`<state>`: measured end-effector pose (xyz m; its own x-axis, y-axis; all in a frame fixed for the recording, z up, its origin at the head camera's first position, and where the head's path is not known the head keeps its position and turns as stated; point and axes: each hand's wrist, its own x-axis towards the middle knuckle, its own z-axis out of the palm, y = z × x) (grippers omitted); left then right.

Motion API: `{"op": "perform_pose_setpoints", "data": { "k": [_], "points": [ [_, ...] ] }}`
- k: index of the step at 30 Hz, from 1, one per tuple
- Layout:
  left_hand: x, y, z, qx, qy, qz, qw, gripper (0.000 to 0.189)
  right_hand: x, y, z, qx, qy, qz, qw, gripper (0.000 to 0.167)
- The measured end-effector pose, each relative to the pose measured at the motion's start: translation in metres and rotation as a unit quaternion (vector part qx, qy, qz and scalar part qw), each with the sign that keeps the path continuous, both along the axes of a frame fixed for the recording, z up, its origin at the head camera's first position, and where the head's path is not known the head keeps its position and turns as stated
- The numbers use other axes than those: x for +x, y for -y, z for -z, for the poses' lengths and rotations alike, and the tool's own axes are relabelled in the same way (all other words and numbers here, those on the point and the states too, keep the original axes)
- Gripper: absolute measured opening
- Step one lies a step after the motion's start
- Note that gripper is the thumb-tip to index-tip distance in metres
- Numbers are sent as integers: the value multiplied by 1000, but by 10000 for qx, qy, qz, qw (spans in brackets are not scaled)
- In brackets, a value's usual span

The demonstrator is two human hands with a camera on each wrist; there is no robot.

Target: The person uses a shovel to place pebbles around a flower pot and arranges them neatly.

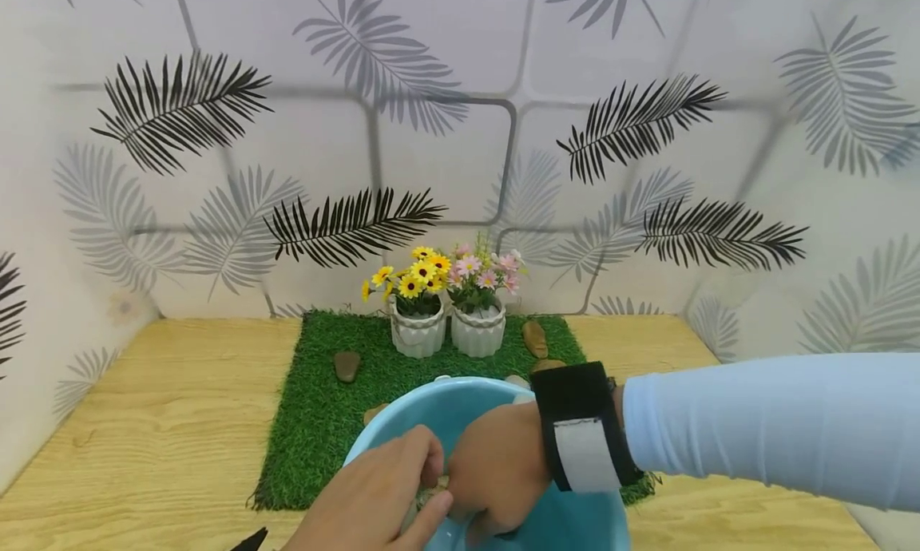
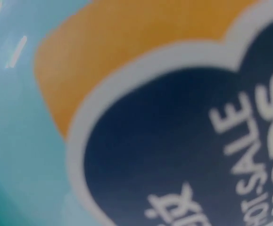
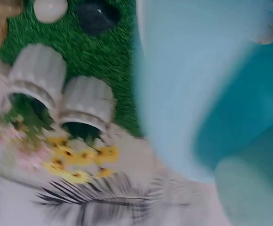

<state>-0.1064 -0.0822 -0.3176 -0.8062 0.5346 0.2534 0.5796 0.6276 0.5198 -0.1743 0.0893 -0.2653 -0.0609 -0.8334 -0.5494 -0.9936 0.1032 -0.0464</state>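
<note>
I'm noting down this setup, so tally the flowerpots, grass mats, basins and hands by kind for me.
White flowerpots: 2
Green grass mat: 1
Blue basin: 1
Hands, left hand and right hand: 2
Total: 6

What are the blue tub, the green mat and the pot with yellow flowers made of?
The blue tub looks like smooth, glossy plastic: bright glints show in the left wrist view. The green mat seems like matte artificial turf, probably plastic, with grassy blades. The pot with yellow flowers has pale, ribbed, fairly matte walls, maybe ceramic or plastic.
</note>
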Motion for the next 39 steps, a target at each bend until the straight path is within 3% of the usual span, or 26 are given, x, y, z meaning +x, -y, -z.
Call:
{"op": "perform_pose_setpoints", "data": {
  "k": [4, 8, 10, 14, 15, 17, 20, 22, 25, 29, 34, 39],
  "points": [
    [2, 0, -1, 488, -182, -93, 9986, 21, -5, -6, -4, -199, 472, 401, 9979, 32],
    [0, 4, 3, 1325, -90, 76, 9911, 25, -12, -17, -9, -597, 1175, 958, 9866, 32],
    [-3, 7, 7, 1899, 190, 270, 9812, 27, -13, -23, -12, -778, 1343, 1107, 9817, 33],
    [-5, 14, 12, 2874, 775, 456, 9536, 30, -15, -41, -23, -1071, 1383, 1410, 9744, 36],
    [-5, 15, 13, 2922, 655, 478, 9529, 29, -16, -47, -26, -1158, 1470, 1521, 9705, 37],
    [-6, 19, 13, 2755, 115, 561, 9596, 28, -20, -59, -33, -1375, 1686, 1806, 9592, 36],
    [-8, 21, 14, 2004, -980, 640, 9727, 27, -31, -81, -43, -1792, 2192, 2171, 9342, 35],
    [-10, 22, 17, 1561, -1638, 758, 9711, 25, -41, -99, -49, -2058, 2357, 2384, 9194, 36],
    [-13, 21, 21, 1177, -2066, 881, 9673, 21, -57, -128, -50, -2346, 2392, 2774, 9004, 37],
    [-15, 21, 27, 995, -2271, 796, 9655, 20, -80, -165, -31, -2499, 1865, 3367, 8885, 40],
    [-14, 22, 30, 931, -2226, 631, 9684, 22, -101, -189, 22, -2345, 1203, 4031, 8764, 43],
    [-13, 21, 29, 1018, -2142, 553, 9699, 24, -115, -183, 72, -2116, 974, 4364, 8691, 39]
  ]
}}
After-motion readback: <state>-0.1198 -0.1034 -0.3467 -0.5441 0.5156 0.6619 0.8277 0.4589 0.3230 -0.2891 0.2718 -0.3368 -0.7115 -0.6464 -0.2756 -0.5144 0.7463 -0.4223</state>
